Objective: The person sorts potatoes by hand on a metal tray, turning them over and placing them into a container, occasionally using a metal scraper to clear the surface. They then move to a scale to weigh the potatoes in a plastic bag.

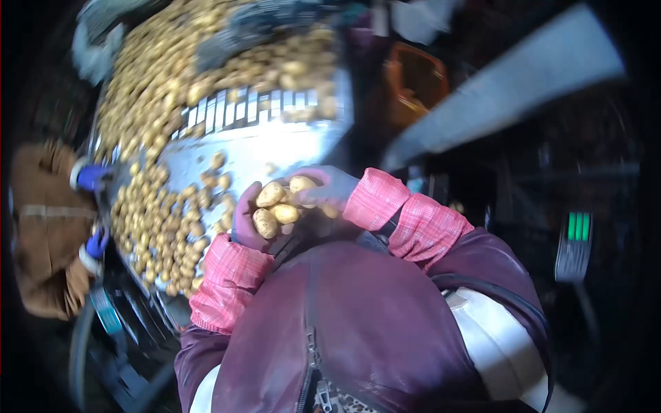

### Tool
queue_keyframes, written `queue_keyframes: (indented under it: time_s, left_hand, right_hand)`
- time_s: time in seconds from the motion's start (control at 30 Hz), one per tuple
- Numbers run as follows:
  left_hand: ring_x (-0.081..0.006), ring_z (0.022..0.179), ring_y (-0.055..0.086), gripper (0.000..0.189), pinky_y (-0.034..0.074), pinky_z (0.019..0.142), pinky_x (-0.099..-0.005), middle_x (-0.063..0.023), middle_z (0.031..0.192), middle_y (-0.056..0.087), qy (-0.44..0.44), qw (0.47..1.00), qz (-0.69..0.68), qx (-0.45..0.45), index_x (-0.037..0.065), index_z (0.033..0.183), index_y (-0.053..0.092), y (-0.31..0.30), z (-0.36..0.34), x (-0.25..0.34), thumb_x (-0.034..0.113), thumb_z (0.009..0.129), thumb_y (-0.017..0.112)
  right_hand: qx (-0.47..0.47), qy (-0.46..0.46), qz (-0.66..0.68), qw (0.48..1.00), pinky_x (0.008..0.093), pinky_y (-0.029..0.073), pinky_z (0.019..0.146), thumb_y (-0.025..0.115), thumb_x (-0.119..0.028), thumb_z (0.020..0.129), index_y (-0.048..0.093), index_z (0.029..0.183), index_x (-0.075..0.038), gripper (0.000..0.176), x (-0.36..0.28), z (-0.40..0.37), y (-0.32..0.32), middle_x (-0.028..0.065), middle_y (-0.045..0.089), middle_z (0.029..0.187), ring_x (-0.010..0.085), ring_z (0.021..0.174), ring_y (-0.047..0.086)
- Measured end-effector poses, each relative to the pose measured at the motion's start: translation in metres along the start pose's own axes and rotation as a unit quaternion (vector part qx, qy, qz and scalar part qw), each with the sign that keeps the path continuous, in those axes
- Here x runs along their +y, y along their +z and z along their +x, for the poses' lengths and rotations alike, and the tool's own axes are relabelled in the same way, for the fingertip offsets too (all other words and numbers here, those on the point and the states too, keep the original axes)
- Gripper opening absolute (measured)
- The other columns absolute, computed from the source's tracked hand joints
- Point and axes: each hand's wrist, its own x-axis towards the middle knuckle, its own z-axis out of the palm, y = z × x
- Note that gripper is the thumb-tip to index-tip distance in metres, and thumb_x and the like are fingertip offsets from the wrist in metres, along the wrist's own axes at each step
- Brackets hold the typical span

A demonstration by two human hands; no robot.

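Note:
Close in front of my chest, both gloved hands cup a small bunch of yellow potatoes point(285, 213). My left hand point(245, 219), in a purple glove, curls around the near and left side of the bunch. From the far right side, my right hand point(332, 186) wraps over it, its glove purple and greyish; a potato point(301, 183) sits against its fingers. Some fingers of both hands are hidden behind the potatoes. Just beyond and to the left, many loose potatoes point(165, 230) lie on a pale metal surface point(237, 162).
A slatted grate point(241, 110) crosses the metal surface, with a potato heap point(158, 69) behind it. A co-worker in brown point(51, 220) stands at left, wearing blue gloves point(93, 177). An orange container point(418, 76) and a long pale beam point(509, 82) are at right.

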Motion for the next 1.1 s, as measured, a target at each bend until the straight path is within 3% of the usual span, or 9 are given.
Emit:
queue_keyframes:
  time_s: [0.23,0.47,0.53,0.6,0.67,0.77,0.87,1.0,1.1]
  left_hand:
    - [-0.0283,0.069,0.064,0.057,0.054,0.061,-0.0354,-0.0167,0.096,0.068,-0.272,0.951,0.115,-0.090,-0.002,0.122,0.058,0.101,0.103,-0.089,0.047,0.097,0.042]
    - [-0.0308,0.099,0.065,0.050,0.056,0.083,-0.0448,-0.0155,0.116,0.063,-0.279,0.900,0.274,-0.193,0.004,0.126,0.056,0.188,0.150,-0.209,0.043,0.096,0.052]
    - [-0.0301,0.105,0.064,0.041,0.054,0.088,-0.0471,-0.0146,0.114,0.063,-0.370,0.900,0.166,-0.162,0.005,0.126,0.054,0.196,0.159,-0.222,0.033,0.097,0.057]
    - [-0.0342,0.104,0.064,0.042,0.054,0.087,-0.0500,-0.0146,0.110,0.063,-0.334,0.907,0.201,-0.160,0.007,0.129,0.053,0.197,0.151,-0.228,0.034,0.097,0.057]
    - [-0.0347,0.101,0.064,0.044,0.055,0.085,-0.0486,-0.0143,0.114,0.061,-0.354,0.903,0.187,-0.155,0.007,0.132,0.052,0.176,0.161,-0.229,0.035,0.097,0.056]
    - [-0.0299,0.095,0.065,0.045,0.057,0.081,-0.0432,-0.0128,0.119,0.057,-0.275,0.921,0.235,-0.146,0.007,0.134,0.051,0.149,0.156,-0.206,0.035,0.099,0.055]
    - [-0.0171,0.091,0.065,0.042,0.057,0.077,-0.0347,-0.0051,0.109,0.062,-0.143,0.913,0.357,-0.134,0.006,0.133,0.053,0.136,0.136,-0.165,0.034,0.100,0.054]
    - [-0.0093,0.078,0.060,0.032,0.048,0.060,-0.0238,-0.0021,0.099,0.064,0.112,0.919,0.370,-0.079,0.005,0.124,0.061,0.080,0.104,-0.118,0.022,0.097,0.060]
    - [-0.0113,0.081,0.061,0.033,0.047,0.063,-0.0242,-0.0032,0.098,0.065,0.243,0.857,0.452,0.053,0.003,0.122,0.061,0.052,0.054,-0.075,0.020,0.095,0.063]
  right_hand:
    - [0.235,-0.066,0.087,0.966,0.0337,0.045,0.099,0.078,-0.027,0.081,0.062,0.122,-0.006,0.049,0.032,-0.158,-0.082,0.0051,0.065,0.112,0.0171,0.109,0.059]
    - [0.470,-0.160,0.299,0.815,0.0399,0.054,0.092,0.075,-0.030,0.084,0.054,0.133,-0.010,0.057,0.058,-0.290,-0.113,0.0108,0.066,0.111,0.0238,0.103,0.065]
    - [0.599,0.075,0.011,0.797,0.0417,0.054,0.093,0.069,-0.022,0.087,0.038,0.146,-0.019,0.067,0.060,-0.326,-0.103,0.0182,0.064,0.120,0.0272,0.108,0.065]
    - [0.634,0.088,-0.304,0.706,0.0405,0.053,0.091,0.055,-0.027,0.095,0.040,0.142,-0.018,0.051,0.141,-0.353,-0.138,0.0169,0.063,0.121,0.0273,0.106,0.064]
    - [0.639,0.061,-0.211,0.737,0.0363,0.050,0.073,0.055,-0.031,0.095,0.048,0.130,-0.018,0.038,0.192,-0.368,-0.181,0.0106,0.061,0.105,0.0234,0.086,0.059]
    - [0.577,-0.117,0.299,0.751,0.0300,0.045,0.046,0.054,-0.038,0.095,0.061,0.111,-0.018,0.027,0.224,-0.339,-0.249,0.0011,0.059,0.081,0.0175,0.055,0.051]
    - [0.650,-0.042,0.092,0.753,0.0232,0.047,0.057,0.055,-0.024,0.098,0.054,0.132,-0.010,0.037,0.123,-0.258,-0.188,0.0055,0.057,0.100,0.0130,0.067,0.052]
    - [0.283,-0.180,0.006,0.942,0.0211,0.047,0.058,0.060,-0.016,0.095,0.052,0.134,-0.007,0.041,0.090,-0.161,-0.198,0.0080,0.059,0.113,0.0101,0.081,0.060]
    - [0.280,-0.199,-0.403,0.848,0.0319,0.048,0.062,0.065,-0.021,0.090,0.055,0.129,-0.008,0.042,0.005,-0.080,-0.127,0.0096,0.061,0.103,0.0191,0.080,0.061]
